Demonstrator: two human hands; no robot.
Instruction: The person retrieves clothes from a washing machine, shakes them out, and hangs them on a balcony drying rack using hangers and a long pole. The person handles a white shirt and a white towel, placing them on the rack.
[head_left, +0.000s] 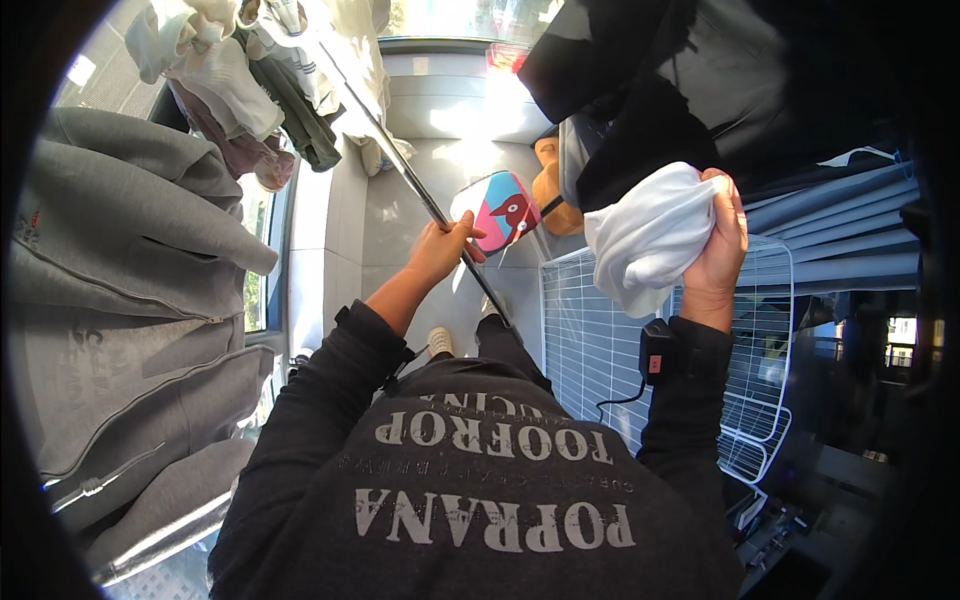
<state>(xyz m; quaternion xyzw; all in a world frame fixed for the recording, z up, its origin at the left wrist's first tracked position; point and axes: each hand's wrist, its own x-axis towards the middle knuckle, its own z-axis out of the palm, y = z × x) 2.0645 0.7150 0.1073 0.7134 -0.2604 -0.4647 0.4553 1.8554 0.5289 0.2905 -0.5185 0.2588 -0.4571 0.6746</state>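
Observation:
My left hand (444, 249) grips a long metal pole (382, 142) that slants from the upper left down toward my legs. Its upper end reaches the hanging clothes and is washed out by glare. At the right, my right hand (721, 236) holds a bunched white cloth (652, 232) by its right side, above a white wire rack. A box or bag with a printed bird (501, 211) lies beyond my left hand, low near the floor.
A grey zip hoodie (127, 300) hangs on the left, with white, pink and dark green clothes (289, 105) above it. Black garments (645, 120) hang at the upper right. The white wire rack (592, 322) stands at my right, and blue-grey curtain-like fabric (840, 225) is behind it.

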